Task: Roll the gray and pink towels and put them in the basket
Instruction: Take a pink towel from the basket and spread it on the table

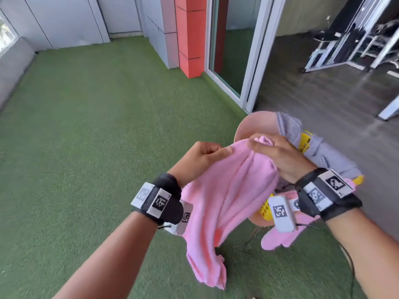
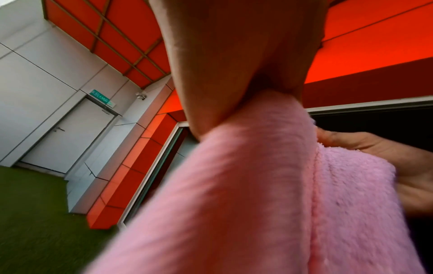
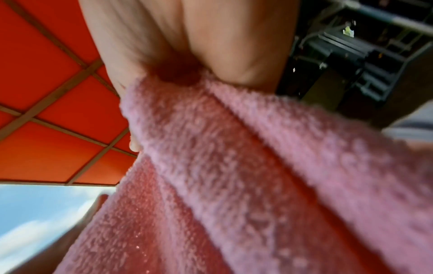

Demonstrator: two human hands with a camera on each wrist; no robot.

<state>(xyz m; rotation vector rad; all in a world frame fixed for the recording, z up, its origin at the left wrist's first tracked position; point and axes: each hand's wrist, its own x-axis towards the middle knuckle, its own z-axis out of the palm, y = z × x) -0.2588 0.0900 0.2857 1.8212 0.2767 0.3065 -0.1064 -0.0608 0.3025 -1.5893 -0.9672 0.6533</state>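
Both hands hold the pink towel (image 1: 226,190) up by its top edge: the left hand (image 1: 200,160) pinches at 10 o'clock, the right hand (image 1: 278,156) clutches at 2, likely to let it hang straight for rolling. The gray towel (image 1: 313,147) drapes the yellow basket (image 1: 305,140) behind.

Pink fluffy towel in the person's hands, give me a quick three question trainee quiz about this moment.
1. True or false: the pink fluffy towel is already rolled up.
2. Which hand grips it: A left only, B right only, C both?
3. What lies draped over the yellow plastic basket?

Key:
1. False; it hangs loose over the green artificial turf.
2. C; the left hand and right hand both hold its top edge.
3. The gray fleece towel.
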